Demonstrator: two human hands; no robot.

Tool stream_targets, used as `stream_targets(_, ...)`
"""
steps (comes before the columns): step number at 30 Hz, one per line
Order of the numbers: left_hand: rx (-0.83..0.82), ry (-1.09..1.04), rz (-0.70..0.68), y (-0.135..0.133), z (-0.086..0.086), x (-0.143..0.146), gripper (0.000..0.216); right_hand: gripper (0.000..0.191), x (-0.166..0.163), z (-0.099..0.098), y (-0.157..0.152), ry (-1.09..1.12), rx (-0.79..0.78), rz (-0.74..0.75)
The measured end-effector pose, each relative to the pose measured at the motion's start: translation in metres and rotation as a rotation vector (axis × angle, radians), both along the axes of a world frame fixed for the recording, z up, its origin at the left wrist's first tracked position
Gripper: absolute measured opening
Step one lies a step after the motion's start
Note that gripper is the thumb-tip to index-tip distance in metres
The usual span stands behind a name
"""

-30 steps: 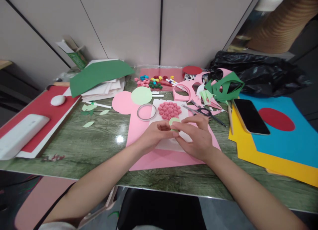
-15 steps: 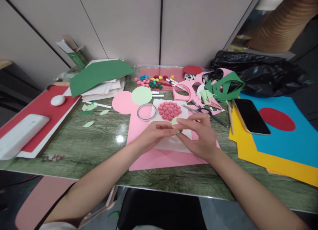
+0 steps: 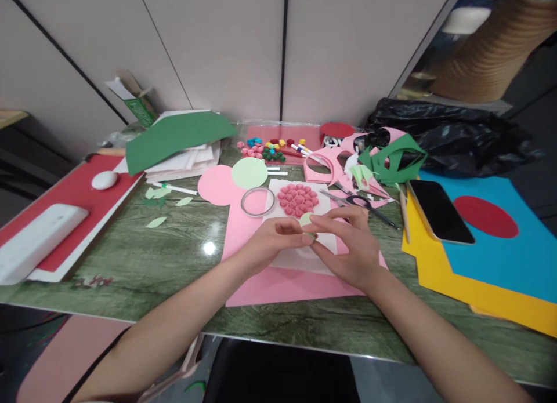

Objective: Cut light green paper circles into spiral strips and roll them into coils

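Between my two hands is a small piece of light green paper [image 3: 306,219], pinched at its lower edge. My left hand [image 3: 278,240] has thumb and fingers closed on it from the left. From the right, my right hand [image 3: 348,240] grips it with thumb and fingertips; part of the piece is hidden by the fingers. Just beyond lies a cluster of pink rolled-paper roses [image 3: 298,200] on a white sheet [image 3: 278,188]. Under that sheet is a larger pink sheet [image 3: 252,287]. A clear ring [image 3: 257,202] lies left of the roses, and black-handled scissors [image 3: 359,202] lie to their right.
Pale green leaf cutouts [image 3: 155,222] and a white marker [image 3: 178,188] lie at left. Pink paper scraps [image 3: 322,165] and green scraps [image 3: 394,162] are heaped behind the scissors. A phone [image 3: 441,211] rests on blue and yellow sheets at right. Small coloured rolls [image 3: 274,153] sit at the back.
Both hands stay together over the white sheet, still pinching the green paper, with slight finger movement. The whole view has shifted a little, so the table appears lower.
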State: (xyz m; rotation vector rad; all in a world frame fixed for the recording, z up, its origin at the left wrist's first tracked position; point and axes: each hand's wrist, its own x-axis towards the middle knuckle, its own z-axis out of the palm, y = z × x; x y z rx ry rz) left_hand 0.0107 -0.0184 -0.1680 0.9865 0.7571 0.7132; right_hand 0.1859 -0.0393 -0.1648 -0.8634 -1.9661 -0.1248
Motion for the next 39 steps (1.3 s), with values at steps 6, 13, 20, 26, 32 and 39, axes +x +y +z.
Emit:
stream_targets(6, 0.007, -0.014, -0.042, 0.001, 0.003, -0.003, 0.016, 0.049, 0.002, 0.004, -0.002, 0.040, -0.108, -0.004)
stream_targets(13, -0.020, -0.041, -0.053, 0.002, 0.003, -0.003, 0.014, 0.053, 0.004, 0.010, -0.002, 0.113, -0.210, 0.086)
stream_targets(20, -0.021, -0.018, -0.040, 0.003, 0.004, -0.004, 0.016, 0.051, 0.003, 0.008, -0.001, 0.115, -0.231, 0.084)
stream_targets(26, -0.022, -0.015, -0.074, 0.002, 0.004, -0.005, 0.015, 0.053, 0.003, 0.008, -0.002, 0.113, -0.241, 0.086)
stream_targets(32, -0.033, -0.039, -0.086, 0.001, 0.003, -0.005, 0.012, 0.051, 0.003, 0.007, -0.002, 0.120, -0.273, 0.070)
stream_targets(39, -0.057, -0.061, -0.086, 0.000, 0.001, -0.004, 0.015, 0.050, 0.001, 0.008, -0.002, 0.127, -0.258, 0.082)
